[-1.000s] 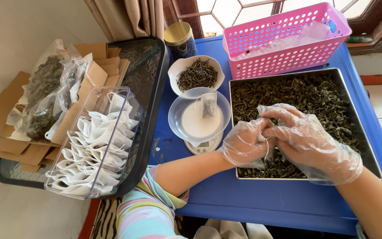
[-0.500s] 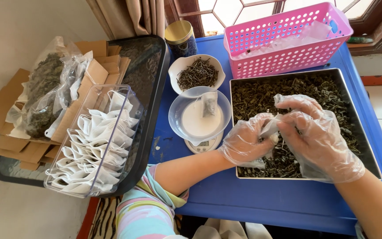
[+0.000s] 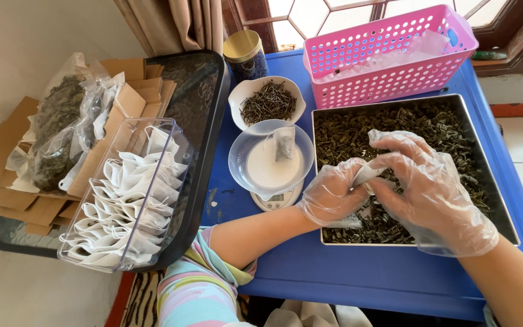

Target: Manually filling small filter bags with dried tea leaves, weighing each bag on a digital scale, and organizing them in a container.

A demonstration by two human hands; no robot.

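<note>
Leftmost, flattened cardboard [image 3: 37, 206] lies on a black tray [image 3: 204, 151], with clear bags of dried leaves [image 3: 62, 130] on top. Beside them a clear box [image 3: 174, 136] holds a packed row of empty white filter bags [image 3: 125, 200]. On the blue worktop [image 3: 358, 272], a gold-lidded jar [image 3: 243, 51] stands at the back; in front of it a white bowl [image 3: 240, 97] holds dark twiggy bits [image 3: 269, 103]. Nearer, a clear bowl [image 3: 240, 163] sits on a small scale [image 3: 276, 198], with one filled sachet [image 3: 284, 142] inside it, leaning on the far wall. Next comes a metal pan [image 3: 479, 136] spread full of dark loose tea [image 3: 358, 130]. Over its near left corner, both hands wear thin clear gloves. The left hand [image 3: 331, 197] has its fingers closed around a small white pouch [image 3: 367, 174], holding it just above the leaves. The right hand [image 3: 434, 191] meets it from the other side, fingers bent and pinched at the pouch's top edge. Behind the pan, a pink basket [image 3: 346, 69] holds clear plastic wrappers [image 3: 413, 48].
</note>
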